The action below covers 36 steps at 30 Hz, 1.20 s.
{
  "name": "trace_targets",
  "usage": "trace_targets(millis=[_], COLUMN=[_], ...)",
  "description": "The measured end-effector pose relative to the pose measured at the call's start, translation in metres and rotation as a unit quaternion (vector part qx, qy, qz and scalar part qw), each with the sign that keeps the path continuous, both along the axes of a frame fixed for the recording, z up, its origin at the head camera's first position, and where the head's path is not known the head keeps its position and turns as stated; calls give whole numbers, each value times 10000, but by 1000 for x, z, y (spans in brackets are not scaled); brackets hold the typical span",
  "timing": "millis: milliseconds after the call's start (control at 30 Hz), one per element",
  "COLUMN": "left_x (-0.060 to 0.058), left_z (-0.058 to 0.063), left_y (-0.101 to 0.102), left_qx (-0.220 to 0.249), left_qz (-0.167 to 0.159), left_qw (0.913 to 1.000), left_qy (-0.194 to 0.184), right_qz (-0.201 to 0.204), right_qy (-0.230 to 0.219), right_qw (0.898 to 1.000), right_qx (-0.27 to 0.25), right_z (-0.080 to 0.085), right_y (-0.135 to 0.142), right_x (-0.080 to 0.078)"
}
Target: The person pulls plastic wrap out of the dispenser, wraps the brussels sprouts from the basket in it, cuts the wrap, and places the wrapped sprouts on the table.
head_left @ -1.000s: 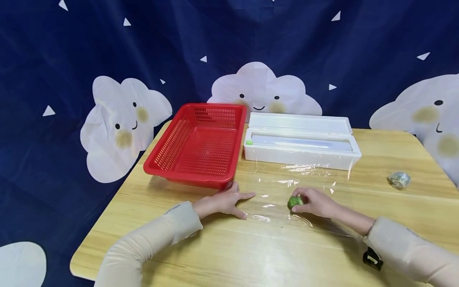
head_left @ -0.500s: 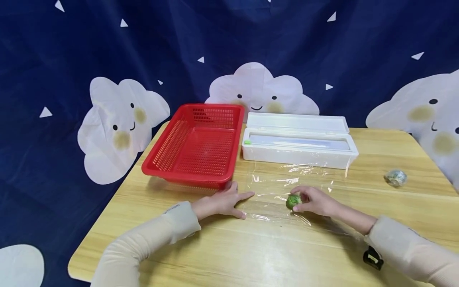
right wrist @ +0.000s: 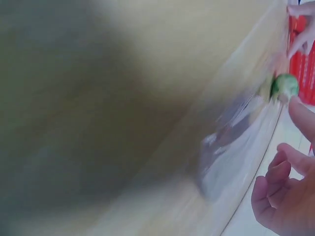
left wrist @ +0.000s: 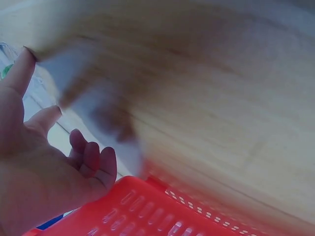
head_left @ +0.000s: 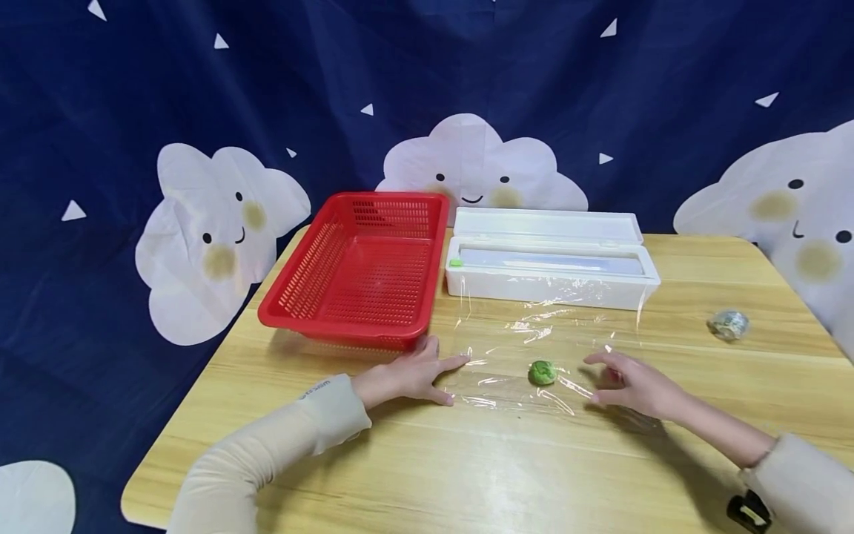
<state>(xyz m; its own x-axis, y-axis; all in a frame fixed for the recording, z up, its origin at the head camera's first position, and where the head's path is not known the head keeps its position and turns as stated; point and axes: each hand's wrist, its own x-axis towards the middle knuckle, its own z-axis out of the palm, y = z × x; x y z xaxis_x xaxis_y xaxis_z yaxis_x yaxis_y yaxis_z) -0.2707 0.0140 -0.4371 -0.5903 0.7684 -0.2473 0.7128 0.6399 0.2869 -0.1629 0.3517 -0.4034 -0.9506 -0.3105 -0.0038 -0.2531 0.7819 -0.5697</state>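
A green Brussels sprout [head_left: 542, 372] lies on a sheet of clear cling film [head_left: 507, 348] spread over the wooden table. My left hand [head_left: 412, 373] touches the film's left side, with thumb and forefinger spread apart and straight. Right of the sprout, my right hand [head_left: 637, 386] hovers near the film's other side. Its thumb and forefinger are parted, the other fingers are loosely bent, and it holds nothing. In the right wrist view the sprout [right wrist: 285, 87] appears beyond the thumb. The film runs back to a white film dispenser box [head_left: 554, 289] whose lid stands raised.
A red perforated basket [head_left: 373, 282] stands at the back left, close beside my left hand. Toward the right edge of the table [head_left: 767, 400] lies a small bundle wrapped in film [head_left: 729, 325]. A blue curtain with clouds hangs behind.
My right hand has let go of the sprout and drawn back to the right, leaving it on the film. My left hand stays at the film's left side.
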Motion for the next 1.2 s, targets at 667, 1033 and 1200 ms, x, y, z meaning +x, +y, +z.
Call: trace_targets(millis=[667, 1033, 1200], left_x=[-2, 0, 1], left_z=[11, 14, 13], left_y=[-10, -20, -20], left_qx=[-72, 334, 355], left_qz=[-4, -260, -217], left_qw=[9962, 9911, 9928], left_qy=[-867, -1261, -1121], right_qz=[-245, -71, -99], right_qy=[-323, -399, -484], right_qw=[9969, 9981, 9981], right_qx=[678, 467, 378], right_z=[-15, -16, -15], right_y=[40, 45, 45], right_x=[30, 34, 35])
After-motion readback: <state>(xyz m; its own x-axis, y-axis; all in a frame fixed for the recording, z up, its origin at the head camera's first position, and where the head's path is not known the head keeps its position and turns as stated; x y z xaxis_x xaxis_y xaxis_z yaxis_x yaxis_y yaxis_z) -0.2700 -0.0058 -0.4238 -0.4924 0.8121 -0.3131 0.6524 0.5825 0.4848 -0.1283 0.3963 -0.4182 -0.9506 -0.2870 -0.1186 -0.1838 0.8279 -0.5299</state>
